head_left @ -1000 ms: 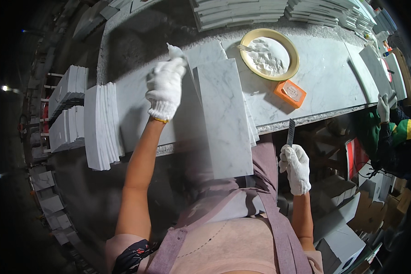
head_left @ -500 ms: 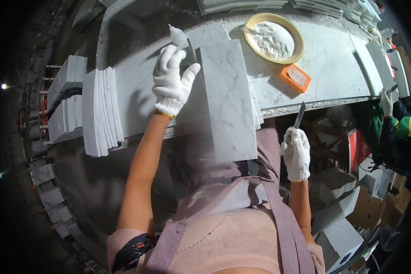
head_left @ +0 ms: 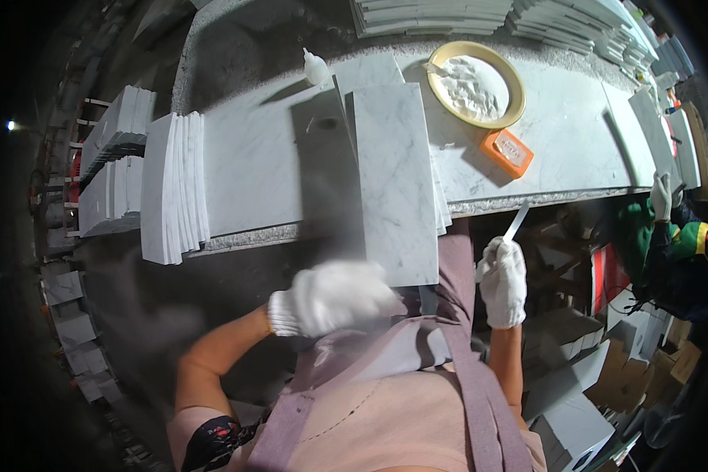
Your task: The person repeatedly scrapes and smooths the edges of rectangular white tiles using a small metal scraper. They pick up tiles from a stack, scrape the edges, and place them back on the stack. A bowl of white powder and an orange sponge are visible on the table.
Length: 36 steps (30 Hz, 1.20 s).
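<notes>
My left hand, in a white knit glove, is by the near end of a long grey-veined marble tile; motion smears its fingers. That tile lies on others on the bench, its near end jutting over the front edge. To the right, below the bench edge, my gloved right hand is closed round a knife, its flat metal blade pointing up. A small white squeeze bottle with a pointed nozzle stands behind the tile's left side. Right of the tile are a yellow bowl of white powder and an orange box.
At the bench's left end stand several upright tiles, with more stacks beyond. Tile stacks also line the back. At the far right, a co-worker's gloved hand is by other slabs. Cartons lie at lower right.
My left hand has come back from near the squeeze bottle to the tile's near end. The knife stays in my right hand, its blade turned to show a brighter face. The view has shifted slightly.
</notes>
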### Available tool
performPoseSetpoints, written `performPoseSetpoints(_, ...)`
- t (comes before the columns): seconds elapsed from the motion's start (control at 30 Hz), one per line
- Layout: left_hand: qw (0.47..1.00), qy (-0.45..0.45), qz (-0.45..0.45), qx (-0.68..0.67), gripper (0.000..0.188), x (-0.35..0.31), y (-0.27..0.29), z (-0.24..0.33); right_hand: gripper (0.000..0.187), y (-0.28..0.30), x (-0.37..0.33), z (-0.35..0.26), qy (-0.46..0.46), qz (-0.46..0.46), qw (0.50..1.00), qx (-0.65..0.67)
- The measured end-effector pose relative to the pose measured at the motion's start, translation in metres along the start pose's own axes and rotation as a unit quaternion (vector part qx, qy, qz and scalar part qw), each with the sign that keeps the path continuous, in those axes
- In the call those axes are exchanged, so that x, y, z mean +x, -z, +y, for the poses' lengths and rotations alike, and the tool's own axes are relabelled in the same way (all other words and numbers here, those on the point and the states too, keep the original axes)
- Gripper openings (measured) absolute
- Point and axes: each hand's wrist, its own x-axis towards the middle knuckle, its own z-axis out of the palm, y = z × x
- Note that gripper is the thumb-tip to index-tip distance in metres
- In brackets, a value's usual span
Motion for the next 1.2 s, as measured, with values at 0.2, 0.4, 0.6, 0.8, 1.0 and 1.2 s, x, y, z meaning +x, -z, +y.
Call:
performPoseSetpoints(0.2, 0.883, 0.320, 0.341, -0.044, 0.023, -0.016, -0.027, -0.015, 0.024, -0.012, -0.013, 0.000, -0.018, -0.126, 0.988, -0.089)
performPoseSetpoints(0.4, 0.855, 0.447, 0.261, -0.038, 0.076, 0.009, -0.057, -0.040, 0.038, -0.040, -0.035, -0.009, -0.082, -0.168, 0.975, -0.124)
performPoseSetpoints(0.6, 0.848, 0.446, 0.286, -0.004, 0.072, 0.020, -0.058, -0.037, 0.032, -0.059, -0.045, -0.006, -0.058, -0.129, 0.972, -0.189)
performPoseSetpoints(0.8, 0.827, 0.459, 0.324, -0.017, 0.065, 0.028, -0.064, -0.028, 0.037, -0.062, -0.053, -0.008, -0.014, -0.173, 0.960, -0.220)
performPoseSetpoints(1.0, 0.761, 0.472, 0.426, -0.126, 0.103, 0.020, -0.046, 0.001, 0.038, -0.062, -0.050, -0.005, -0.041, -0.235, 0.936, -0.260)
performPoseSetpoints(1.2, 0.797, 0.379, 0.454, -0.125, 0.065, -0.016, -0.009, 0.017, 0.028, -0.066, -0.038, 0.012, -0.022, -0.264, 0.945, -0.192)
